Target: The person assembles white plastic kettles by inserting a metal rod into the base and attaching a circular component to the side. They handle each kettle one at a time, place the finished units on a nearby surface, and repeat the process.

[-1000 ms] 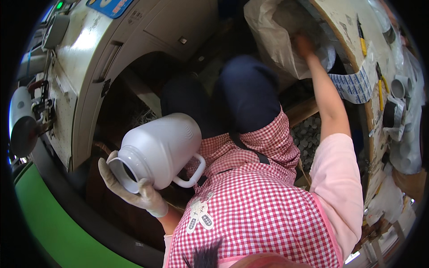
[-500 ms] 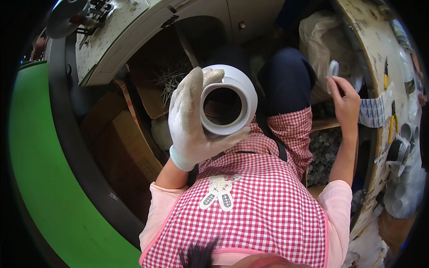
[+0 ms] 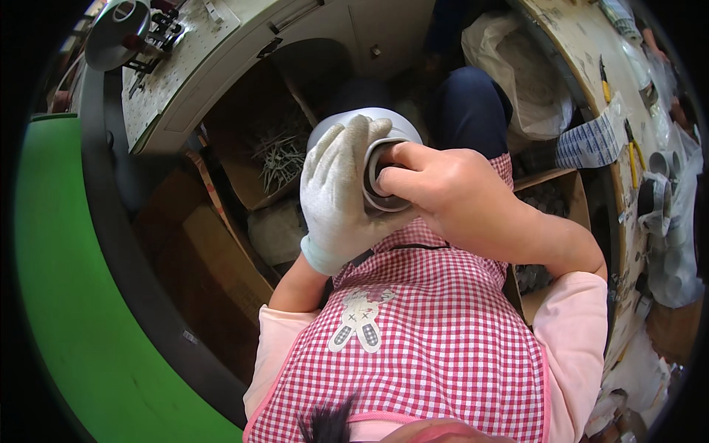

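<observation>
Apparently for bracing, the gloved left hand [image 3: 332, 196] curves wide around the jug [image 3: 405, 127] at its neck, over the lap [image 3: 432, 240], while the bare right hand [image 3: 452, 181] reaches half-curled inside, any hold hidden.

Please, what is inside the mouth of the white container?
The fingers of the bare right hand reach into the white container, where it looks dark. Whether they hold anything, and what lies deeper, cannot be seen: the hand covers it.
</observation>
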A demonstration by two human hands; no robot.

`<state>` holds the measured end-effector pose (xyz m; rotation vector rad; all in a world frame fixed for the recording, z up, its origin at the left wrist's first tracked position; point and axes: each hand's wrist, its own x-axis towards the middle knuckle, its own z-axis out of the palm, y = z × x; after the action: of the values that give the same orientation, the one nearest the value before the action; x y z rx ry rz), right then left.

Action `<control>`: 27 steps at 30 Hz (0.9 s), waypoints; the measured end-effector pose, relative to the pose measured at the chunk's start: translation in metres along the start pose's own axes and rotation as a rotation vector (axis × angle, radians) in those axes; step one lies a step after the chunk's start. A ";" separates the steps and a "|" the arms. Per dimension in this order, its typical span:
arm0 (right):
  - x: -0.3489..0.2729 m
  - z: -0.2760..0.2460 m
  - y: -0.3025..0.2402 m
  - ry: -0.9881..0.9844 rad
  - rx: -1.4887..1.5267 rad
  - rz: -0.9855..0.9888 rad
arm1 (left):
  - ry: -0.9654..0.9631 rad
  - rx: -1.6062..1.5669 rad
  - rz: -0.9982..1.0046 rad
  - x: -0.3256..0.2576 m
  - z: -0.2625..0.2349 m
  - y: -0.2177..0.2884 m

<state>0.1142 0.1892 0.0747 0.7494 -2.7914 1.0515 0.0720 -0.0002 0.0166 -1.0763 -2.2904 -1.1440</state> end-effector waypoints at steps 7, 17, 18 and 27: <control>0.001 0.017 0.003 0.018 -0.295 -0.059 | 0.034 -0.006 0.028 0.002 0.009 -0.002; 0.008 -0.020 0.022 -0.301 0.034 -0.062 | -0.057 -0.011 0.047 0.002 0.009 -0.013; 0.005 -0.021 0.024 -0.221 0.053 -0.100 | 0.007 -0.071 0.053 0.002 0.009 -0.018; -0.036 -0.054 0.090 0.304 0.437 0.444 | -0.048 -0.964 -0.956 -0.028 -0.005 -0.055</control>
<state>0.0988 0.2966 0.0535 -0.0369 -2.5372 1.7139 0.0476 -0.0384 -0.0258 -0.1027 -2.3015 -2.7635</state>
